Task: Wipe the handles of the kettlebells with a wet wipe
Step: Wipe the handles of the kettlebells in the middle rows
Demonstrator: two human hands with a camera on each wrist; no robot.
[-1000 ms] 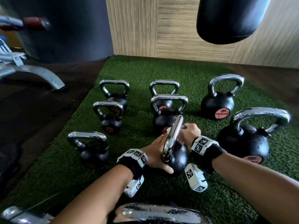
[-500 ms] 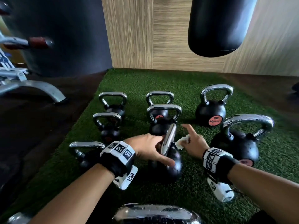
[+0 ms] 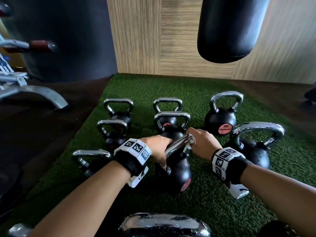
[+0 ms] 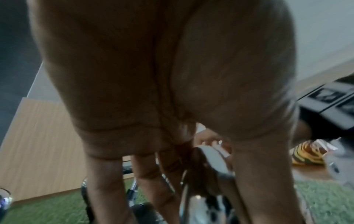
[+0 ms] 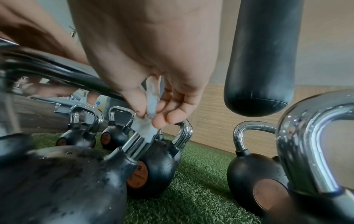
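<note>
A black kettlebell (image 3: 177, 170) with a chrome handle (image 3: 176, 146) stands tilted on the turf in the middle of the head view. My left hand (image 3: 162, 149) grips that handle from the left, fingers on one side and thumb on the other, as the left wrist view shows around the chrome handle (image 4: 212, 159). My right hand (image 3: 198, 142) pinches a crumpled white wet wipe (image 5: 151, 106) between thumb and fingers. It presses the wipe onto the far bend of the handle (image 5: 138, 144). A bit of the wipe (image 3: 191, 139) shows at the knuckles.
Several more chrome-handled kettlebells stand around on the green turf (image 3: 205, 202): a big one (image 3: 251, 151) close on the right, one (image 3: 220, 120) behind it, smaller ones (image 3: 111, 134) on the left, another (image 3: 164, 224) near me. A black punch bag (image 3: 227, 31) hangs above. A bench leg (image 3: 34, 94) lies far left.
My right hand came off the handle to the right with the wipe, then returned to its far end. The kettlebell now leans, with its handle lying diagonal. My left hand kept its hold.
</note>
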